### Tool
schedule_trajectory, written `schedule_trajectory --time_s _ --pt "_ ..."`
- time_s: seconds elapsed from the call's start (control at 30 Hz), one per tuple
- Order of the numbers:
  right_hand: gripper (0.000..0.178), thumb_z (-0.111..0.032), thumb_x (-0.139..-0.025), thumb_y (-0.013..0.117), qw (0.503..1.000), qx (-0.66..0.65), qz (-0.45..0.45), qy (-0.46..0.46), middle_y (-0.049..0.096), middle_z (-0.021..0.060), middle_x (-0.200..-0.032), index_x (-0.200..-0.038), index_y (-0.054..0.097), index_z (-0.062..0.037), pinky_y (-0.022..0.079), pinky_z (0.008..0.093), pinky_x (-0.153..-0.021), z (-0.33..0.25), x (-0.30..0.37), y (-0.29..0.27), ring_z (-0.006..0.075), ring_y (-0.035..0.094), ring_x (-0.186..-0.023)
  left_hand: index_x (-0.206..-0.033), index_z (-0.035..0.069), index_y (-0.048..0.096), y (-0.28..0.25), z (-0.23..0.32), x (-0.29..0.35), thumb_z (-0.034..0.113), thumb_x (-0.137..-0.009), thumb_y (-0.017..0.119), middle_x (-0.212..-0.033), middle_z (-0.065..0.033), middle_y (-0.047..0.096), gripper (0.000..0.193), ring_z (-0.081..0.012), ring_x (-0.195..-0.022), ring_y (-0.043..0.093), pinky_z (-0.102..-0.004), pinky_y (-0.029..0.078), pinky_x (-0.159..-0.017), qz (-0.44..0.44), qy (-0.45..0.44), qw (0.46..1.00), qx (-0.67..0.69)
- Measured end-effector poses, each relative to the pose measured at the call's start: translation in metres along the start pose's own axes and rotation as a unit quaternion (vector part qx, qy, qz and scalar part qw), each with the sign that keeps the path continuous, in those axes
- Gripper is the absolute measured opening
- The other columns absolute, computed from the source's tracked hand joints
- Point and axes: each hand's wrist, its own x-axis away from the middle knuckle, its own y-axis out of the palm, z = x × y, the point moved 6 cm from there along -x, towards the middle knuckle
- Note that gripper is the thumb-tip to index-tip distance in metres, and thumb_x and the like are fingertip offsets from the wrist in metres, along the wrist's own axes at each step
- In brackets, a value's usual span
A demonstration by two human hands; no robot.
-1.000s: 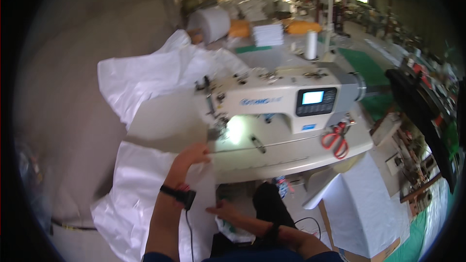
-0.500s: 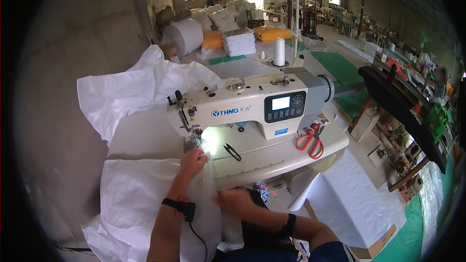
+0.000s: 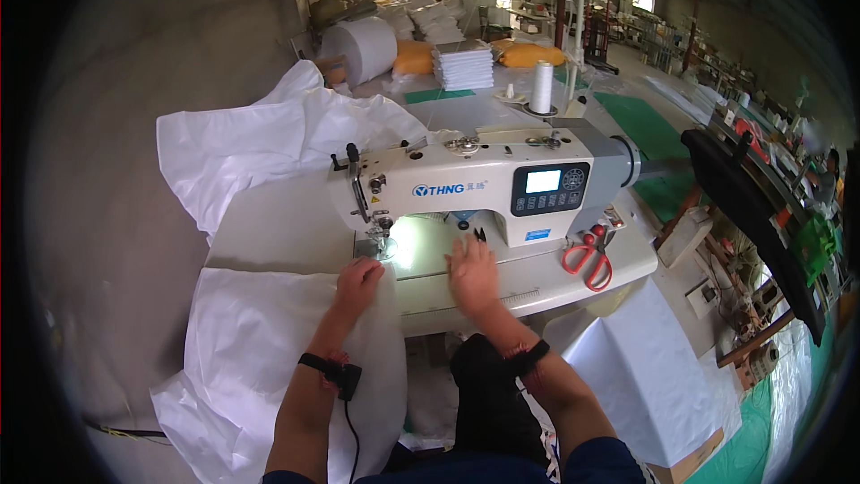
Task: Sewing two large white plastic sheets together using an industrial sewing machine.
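At the centre of the frame, your left hand [image 3: 360,280] has its fingers closed on the upper right corner of the white sheet [image 3: 260,332], which spreads across the lower left, probably to steady that edge beside the needle end of the sewing machine [image 3: 448,184]. Your right hand [image 3: 475,280], right of centre, partly hides the black snips [image 3: 481,234]; with the blur, I cannot tell whether its fingers grip them. The red-handled scissors [image 3: 589,264] lie farther right, likely for easy reach
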Motion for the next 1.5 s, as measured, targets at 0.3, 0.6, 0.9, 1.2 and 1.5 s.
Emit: schedule_trajectory --time_s 0.3,0.6,0.9,1.2,1.5 --pt "0.029 -0.026 -0.094 0.057 0.652 -0.687 -0.26 0.19 0.061 -0.0009 -0.08 -0.104 0.06 0.0013 0.045 0.0252 -0.06 -0.088 0.019 0.074 0.0062 0.052 -0.068 -0.083 0.002 0.06 -0.031 0.05 -0.032 0.012 -0.083 0.063 -0.077 -0.0099 0.059 0.01 -0.0221 -0.066 0.056 -0.0327 0.044 -0.059 -0.086 0.025 0.996 0.029" --pt "0.029 -0.011 -0.091 0.051 0.873 -0.468 -0.023 0.134 0.06 0.0254 -0.072 -0.117 0.055 0.0007 0.046 0.0479 -0.055 -0.099 0.018 0.045 0.0429 0.061 -0.065 -0.085 0.0 0.062 -0.026 0.01 -0.021 0.022 -0.084 0.064 -0.07 -0.0101 0.059 0.021 -0.0198 -0.062 0.054 -0.0318 0.044 -0.059 -0.121 -0.098 0.988 -0.021" --pt "0.053 -0.006 -0.083 0.048 0.96 -0.232 -0.149 0.046 0.065 0.0202 -0.08 -0.133 0.036 0.0081 0.05 0.0444 -0.055 -0.118 0.019 0.05 0.0361 0.064 -0.065 -0.084 -0.003 0.064 -0.013 -0.01 -0.017 0.021 -0.086 0.063 -0.068 -0.0034 0.057 0.023 -0.0089 -0.064 0.048 -0.0266 0.041 -0.059 -0.094 -0.187 0.976 0.067" --pt "0.047 -0.01 -0.087 0.046 0.93 -0.211 -0.283 0.106 0.065 0.0223 -0.085 -0.131 0.039 0.0054 0.052 0.0437 -0.065 -0.108 0.025 0.059 0.0377 0.065 -0.074 -0.087 -0.001 0.065 -0.003 -0.024 -0.035 0.023 -0.083 0.064 -0.067 -0.0109 0.06 0.024 -0.0144 -0.061 0.053 -0.0313 0.044 -0.059 -0.093 -0.119 0.986 0.072" --pt "0.031 -0.024 -0.094 0.054 0.691 -0.608 -0.212 0.328 0.064 0.0171 -0.076 -0.11 0.059 0.0017 0.051 0.0338 -0.063 -0.063 0.01 0.094 0.0241 0.065 -0.069 -0.086 -0.001 0.066 -0.002 -0.019 -0.033 0.022 -0.084 0.066 -0.068 -0.0038 0.058 0.023 -0.0086 -0.066 0.049 -0.0271 0.043 -0.062 -0.123 -0.167 0.966 0.155"
